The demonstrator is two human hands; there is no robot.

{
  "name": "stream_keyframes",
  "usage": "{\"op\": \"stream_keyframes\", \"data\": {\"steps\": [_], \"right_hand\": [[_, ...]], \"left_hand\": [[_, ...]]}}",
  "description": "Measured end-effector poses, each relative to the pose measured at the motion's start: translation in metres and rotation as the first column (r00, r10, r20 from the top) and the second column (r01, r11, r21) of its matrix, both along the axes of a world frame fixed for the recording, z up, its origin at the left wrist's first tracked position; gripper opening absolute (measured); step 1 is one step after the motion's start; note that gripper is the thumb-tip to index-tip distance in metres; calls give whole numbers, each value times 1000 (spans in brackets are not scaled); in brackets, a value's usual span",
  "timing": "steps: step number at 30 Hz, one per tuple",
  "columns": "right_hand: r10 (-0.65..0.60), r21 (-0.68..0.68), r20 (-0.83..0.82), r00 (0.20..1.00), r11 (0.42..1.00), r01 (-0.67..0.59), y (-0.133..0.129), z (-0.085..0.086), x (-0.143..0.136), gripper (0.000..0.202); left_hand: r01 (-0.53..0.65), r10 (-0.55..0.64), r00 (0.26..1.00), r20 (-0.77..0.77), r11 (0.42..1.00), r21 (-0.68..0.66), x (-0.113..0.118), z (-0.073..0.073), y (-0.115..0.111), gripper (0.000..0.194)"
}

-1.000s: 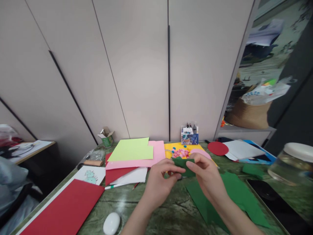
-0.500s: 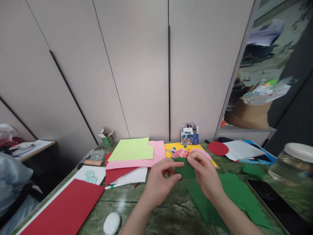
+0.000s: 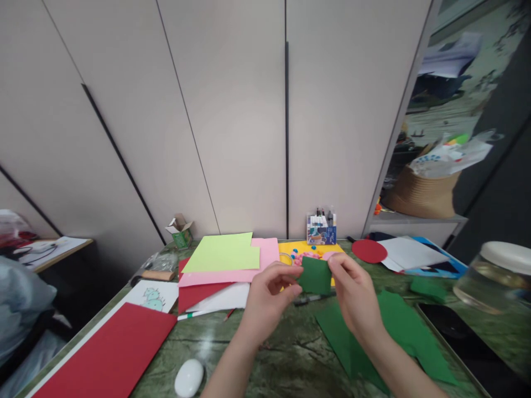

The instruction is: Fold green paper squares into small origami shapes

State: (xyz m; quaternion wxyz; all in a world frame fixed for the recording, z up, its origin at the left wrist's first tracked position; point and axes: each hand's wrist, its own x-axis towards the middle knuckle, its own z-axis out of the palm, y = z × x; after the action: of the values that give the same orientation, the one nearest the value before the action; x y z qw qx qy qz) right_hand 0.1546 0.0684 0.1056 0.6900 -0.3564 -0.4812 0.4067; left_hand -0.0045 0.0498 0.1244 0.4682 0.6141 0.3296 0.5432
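Observation:
A small, roughly square piece of green paper (image 3: pixel 316 276) is held up above the table, its flat face toward me. My right hand (image 3: pixel 355 293) pinches its upper right corner between thumb and fingers. At the left edge of the piece are the thumb and forefinger of my left hand (image 3: pixel 269 301), bent, with a small gap between their tips. Larger sheets of green paper (image 3: pixel 409 331), one with a ragged edge, lie under and beside my right forearm. Behind the held piece are pink beads (image 3: pixel 305 257) on a yellow sheet (image 3: pixel 292 247), partly hidden.
Lime paper (image 3: pixel 224 254) tops a stack of pink, red and white sheets. Red card (image 3: pixel 110 351) and a white mouse (image 3: pixel 189 378) lie left. A phone (image 3: pixel 468 345), a lidded jar (image 3: pixel 493 279) and a red disc (image 3: pixel 369 251) are right. A marker box (image 3: pixel 321 229) stands behind.
The green piece has turned more upright and rises slightly, its face now toward me. My left thumb and forefinger have closed nearer to its left edge. A dark pen behind it has come into view.

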Motion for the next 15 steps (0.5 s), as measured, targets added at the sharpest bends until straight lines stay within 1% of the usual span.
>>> {"op": "stream_keyframes", "data": {"steps": [5,8,11,15], "right_hand": [[-40,8,-27,999,999,40,0,0,3,20],[-33,9,-11,999,999,33,1,0,3,20],[-19,4,-1,1000,1000,19,1,0,2,20],[5,-5,-4,1000,1000,-5,0,1,1,22]], "left_hand": [[6,0,997,83,997,-78,-3,-2,3,21],[2,3,999,49,994,-112,-2,-1,3,26],[25,-26,1000,-13,992,-121,0,-1,2,29],[21,-24,999,-23,993,-114,3,-3,2,29]]}}
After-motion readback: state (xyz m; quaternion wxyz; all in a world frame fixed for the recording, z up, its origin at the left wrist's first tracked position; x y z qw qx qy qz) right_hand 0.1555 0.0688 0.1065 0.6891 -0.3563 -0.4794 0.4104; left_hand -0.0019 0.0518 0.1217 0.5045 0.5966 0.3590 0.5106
